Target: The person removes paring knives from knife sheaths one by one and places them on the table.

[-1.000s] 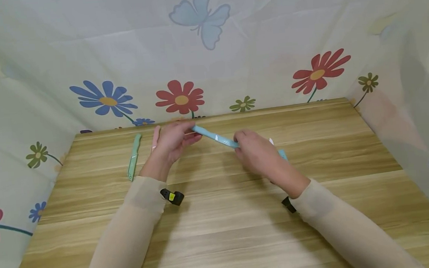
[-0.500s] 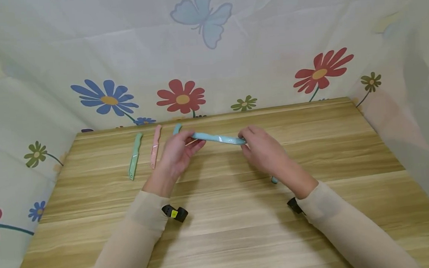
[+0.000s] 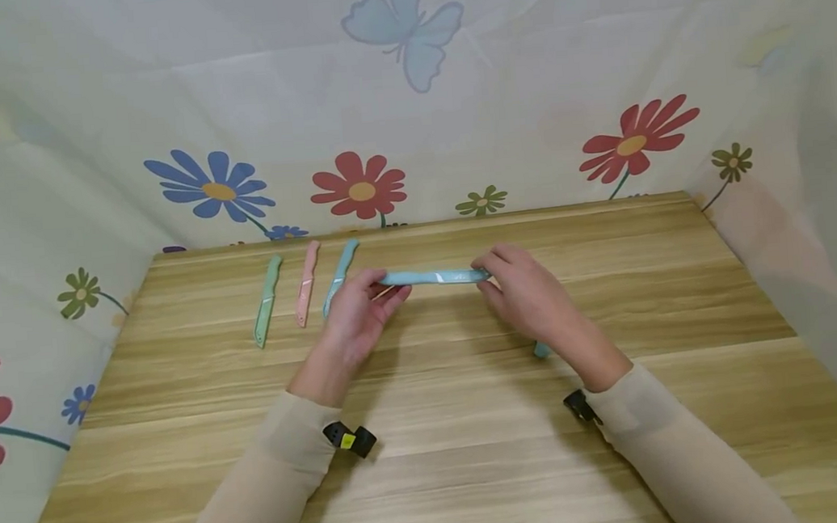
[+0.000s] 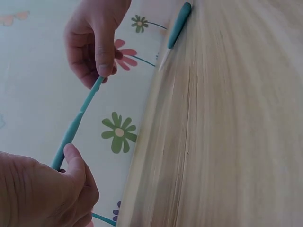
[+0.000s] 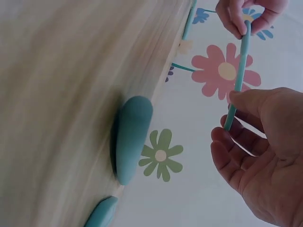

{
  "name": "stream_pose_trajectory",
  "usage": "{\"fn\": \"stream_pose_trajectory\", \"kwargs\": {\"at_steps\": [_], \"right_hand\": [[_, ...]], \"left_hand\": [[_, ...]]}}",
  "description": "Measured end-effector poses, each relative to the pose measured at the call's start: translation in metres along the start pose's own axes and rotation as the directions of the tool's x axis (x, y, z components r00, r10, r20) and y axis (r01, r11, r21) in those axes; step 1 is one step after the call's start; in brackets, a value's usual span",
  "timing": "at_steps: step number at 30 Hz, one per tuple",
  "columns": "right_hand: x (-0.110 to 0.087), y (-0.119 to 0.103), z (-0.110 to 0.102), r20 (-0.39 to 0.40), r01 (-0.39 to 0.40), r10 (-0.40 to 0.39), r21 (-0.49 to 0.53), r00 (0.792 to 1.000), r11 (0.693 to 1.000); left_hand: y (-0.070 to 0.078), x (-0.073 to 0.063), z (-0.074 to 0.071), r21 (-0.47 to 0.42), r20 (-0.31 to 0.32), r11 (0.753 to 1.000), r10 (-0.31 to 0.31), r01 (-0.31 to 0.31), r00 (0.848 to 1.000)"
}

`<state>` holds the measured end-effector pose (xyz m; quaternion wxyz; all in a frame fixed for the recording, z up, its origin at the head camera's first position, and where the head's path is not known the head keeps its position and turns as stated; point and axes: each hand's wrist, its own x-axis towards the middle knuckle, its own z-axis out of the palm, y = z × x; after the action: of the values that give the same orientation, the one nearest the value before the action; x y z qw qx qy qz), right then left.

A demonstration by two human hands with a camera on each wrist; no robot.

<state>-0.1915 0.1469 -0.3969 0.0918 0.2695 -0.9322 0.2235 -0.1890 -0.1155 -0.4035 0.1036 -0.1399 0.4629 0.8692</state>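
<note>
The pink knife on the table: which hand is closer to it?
Left. The left hand is just right of the pink knife, a blue knife lying partly between; the right hand is farther right, at the far end of the held knife.

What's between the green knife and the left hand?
The pink knife and a blue knife, side by side on the table; the head view shows it.

You hold a slim light-blue knife [image 3: 428, 278] in the air, lying nearly level from side to side, a white slanted band near its middle. Your left hand [image 3: 358, 318] pinches the smooth handle end; your right hand [image 3: 533, 295] pinches the opposite tip.
</note>
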Motion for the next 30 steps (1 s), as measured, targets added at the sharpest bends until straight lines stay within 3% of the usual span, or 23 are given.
{"fn": "stream_pose_trajectory", "kwargs": {"at_steps": [21, 30], "right_hand": [[-0.0025, 0.005, -0.0028, -0.009, 0.072, -0.072, -0.018, 0.997, 0.997], [-0.0019, 0.0059, -0.0055, -0.032, 0.075, -0.076, -0.007, 0.997, 0.997]], "left_hand": [[-0.0074, -0.0033, 0.0, 0.016, -0.004, 1.0, -0.016, 0.017, 1.0], [-0.0044, -0.0045, 0.0026, 0.153, 0.026, 0.987, 0.055, -0.058, 0.998]]}}
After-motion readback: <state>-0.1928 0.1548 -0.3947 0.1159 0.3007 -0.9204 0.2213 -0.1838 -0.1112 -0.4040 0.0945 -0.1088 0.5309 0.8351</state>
